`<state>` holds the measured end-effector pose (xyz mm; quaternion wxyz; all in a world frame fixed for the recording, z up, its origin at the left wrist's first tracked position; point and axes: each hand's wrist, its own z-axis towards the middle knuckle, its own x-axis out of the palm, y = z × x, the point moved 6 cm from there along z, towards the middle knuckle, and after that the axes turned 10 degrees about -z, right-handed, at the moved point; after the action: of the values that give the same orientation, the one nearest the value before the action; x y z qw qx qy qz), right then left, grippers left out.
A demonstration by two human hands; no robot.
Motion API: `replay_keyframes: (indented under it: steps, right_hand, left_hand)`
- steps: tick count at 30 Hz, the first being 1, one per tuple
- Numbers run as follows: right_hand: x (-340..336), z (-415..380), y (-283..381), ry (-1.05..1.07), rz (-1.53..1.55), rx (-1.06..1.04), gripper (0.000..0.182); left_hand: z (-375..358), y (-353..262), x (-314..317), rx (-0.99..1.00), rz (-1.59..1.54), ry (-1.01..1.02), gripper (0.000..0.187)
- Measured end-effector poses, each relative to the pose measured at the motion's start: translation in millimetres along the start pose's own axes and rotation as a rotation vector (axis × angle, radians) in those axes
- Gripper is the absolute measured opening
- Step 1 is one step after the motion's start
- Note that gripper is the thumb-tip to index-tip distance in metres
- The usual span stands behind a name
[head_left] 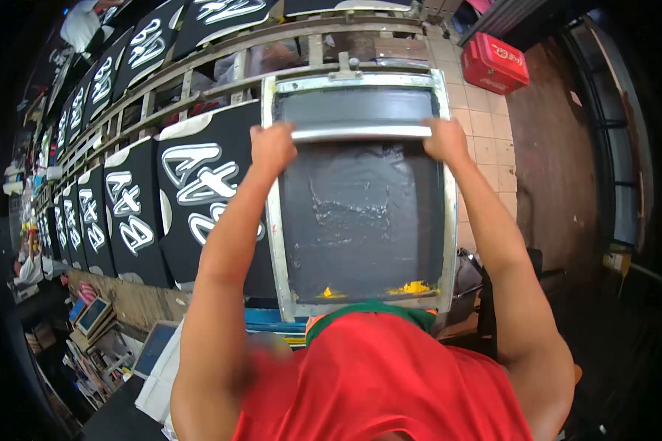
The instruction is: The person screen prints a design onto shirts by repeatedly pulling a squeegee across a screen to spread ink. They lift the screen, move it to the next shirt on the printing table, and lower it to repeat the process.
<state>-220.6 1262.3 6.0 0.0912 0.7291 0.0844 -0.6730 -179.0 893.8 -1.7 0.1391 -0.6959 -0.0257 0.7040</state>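
Black shirts (pixel 136 213) printed with large white lettering lie in a long row on flat boards, running from the middle of the scene away to the far left of a crowded workshop. Tiled floor (pixel 485 140) shows on the right, turning to bare brown ground beyond, where a red crate (pixel 493 62) stands at the far right. A wooden rail frame (pixel 221 70) runs behind the row of shirts.

Straight ahead, a metal-framed printing screen (pixel 360 294) lies flat over a board, its dark mesh smeared with grey ink and dabs of yellow at the near edge. Across the far part of the mesh lies a long pale squeegee (pixel 360 132). The left hand (pixel 272 147) clamps its left end and the right hand (pixel 443 140) clamps its right end, fingers curled tight around the bar.

Both bare arms reach forward from a red shirt (pixel 382 382), which hides the near edge of the frame. Smaller framed screens (pixel 94 314) are stacked low on the near left.
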Motion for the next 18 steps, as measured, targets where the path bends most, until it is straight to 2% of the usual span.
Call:
replay_keyframes:
  steps: [2, 3, 4, 6, 8, 9, 11, 12, 13, 14, 15, 18]
  right_hand:
    - [-3, 55, -13, -0.057, 0.105, 0.032, 0.043]
    - [-10, 72, -17, -0.073, 0.099, 0.043, 0.043]
    - [-7, 77, -18, -0.029, 0.088, 0.038, 0.044]
    - [0, 59, -14, 0.041, 0.079, 0.045, 0.045]
    - [-3, 0, -3, 0.204, -0.017, -0.002, 0.048]
    - [0, -36, 0, 0.227, -0.026, 0.002, 0.048]
    - [13, -118, 11, 0.277, 0.004, 0.005, 0.05]
    - [31, -165, 10, 0.318, 0.074, 0.026, 0.05]
    - [29, -210, 18, 0.322, 0.079, -0.002, 0.05]
    - [38, -254, 23, 0.254, 0.081, -0.012, 0.046]
    - [35, -287, 29, 0.295, 0.087, -0.029, 0.045]
    - [32, -332, 34, 0.371, 0.122, -0.041, 0.043]
  left_hand:
    - [47, 9, -2, 0.008, -0.023, -0.073, 0.035]
    - [63, 10, -8, -0.053, -0.004, -0.056, 0.035]
    - [68, 10, -7, -0.12, 0.011, -0.023, 0.036]
    - [51, 13, -2, -0.115, -0.038, 0.02, 0.037]
    - [-5, -2, 3, -0.068, -0.028, 0.063, 0.041]
    - [-41, -14, 2, -0.056, -0.047, 0.101, 0.043]
    - [-124, -28, 15, 0.035, -0.082, 0.05, 0.046]
    - [-164, -44, 10, 0.012, -0.089, 0.151, 0.048]
    - [-206, -52, 15, -0.116, -0.132, 0.245, 0.05]
    - [-247, -64, 15, -0.05, -0.104, 0.223, 0.05]
    - [-281, -76, 10, -0.046, -0.146, 0.247, 0.049]
    - [-321, -88, 6, -0.036, -0.238, 0.288, 0.047]
